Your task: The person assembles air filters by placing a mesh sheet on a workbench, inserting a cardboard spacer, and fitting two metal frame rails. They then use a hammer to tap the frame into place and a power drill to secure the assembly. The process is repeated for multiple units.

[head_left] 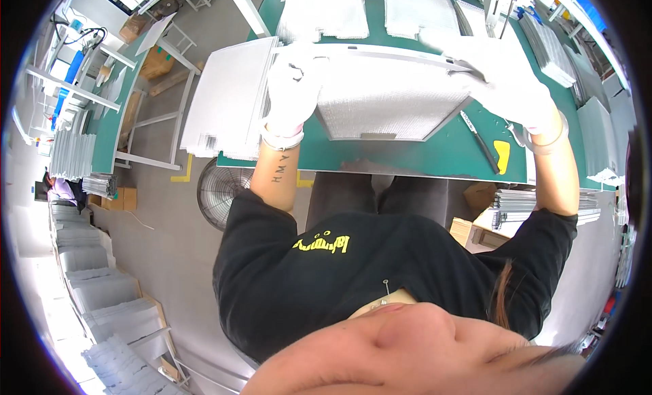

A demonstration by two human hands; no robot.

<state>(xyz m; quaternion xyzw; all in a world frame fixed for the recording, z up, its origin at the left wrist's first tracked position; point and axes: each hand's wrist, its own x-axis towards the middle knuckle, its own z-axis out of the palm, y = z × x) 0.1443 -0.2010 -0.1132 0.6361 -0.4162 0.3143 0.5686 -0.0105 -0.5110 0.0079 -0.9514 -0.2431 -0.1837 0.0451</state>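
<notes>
A flat framed metal mesh panel (380,99) is tilted up over the green table, its near edge toward me. My left hand (295,86), in a white glove, is closed around the panel's left edge. At the panel's far right corner is my right hand (506,82), also gloved and closed. A slim dark grey piece (468,71) sticks out from its fingers against the panel's frame; glare hides what it is. Nearer to me on the right lie a black-handled cutter (483,147) and a yellow flat piece (502,157).
A stack of pale panels (227,99) stands at the left table edge. More panels lie along the far side (322,14) and the right side (543,52) of the green table (312,154). A round floor fan (221,191) is below left.
</notes>
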